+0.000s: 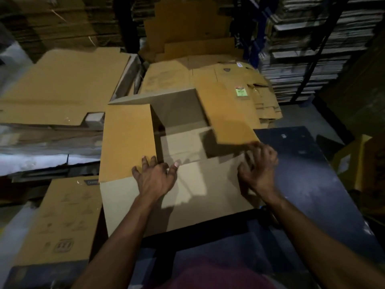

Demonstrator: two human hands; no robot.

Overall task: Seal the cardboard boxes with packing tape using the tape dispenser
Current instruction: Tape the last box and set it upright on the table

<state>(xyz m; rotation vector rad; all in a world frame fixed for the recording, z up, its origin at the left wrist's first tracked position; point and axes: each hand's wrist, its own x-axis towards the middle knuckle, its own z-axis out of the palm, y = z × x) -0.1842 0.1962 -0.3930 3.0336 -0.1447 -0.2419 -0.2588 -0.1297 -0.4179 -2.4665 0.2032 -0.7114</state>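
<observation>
Open cardboard box (pixel 187 184) is set on the dark table (pixel 302 174) — left flap (pixel 128 140) is pressed by the left hand (pixel 155 177), fingers spread; right flap (pixel 227 113) edge is touched by the right hand (pixel 259 166), fingers curled, blurred.

No print on the flattened cartons (pixel 62 222) is legible.

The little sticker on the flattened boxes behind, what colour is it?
The sticker is bright green with a red top, seen in the head view.

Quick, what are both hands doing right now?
Left hand: open, fingers spread flat, pressing the box's left flap down.
Right hand: fingers curled at the right flap's edge; blurred, grip unclear.
</observation>
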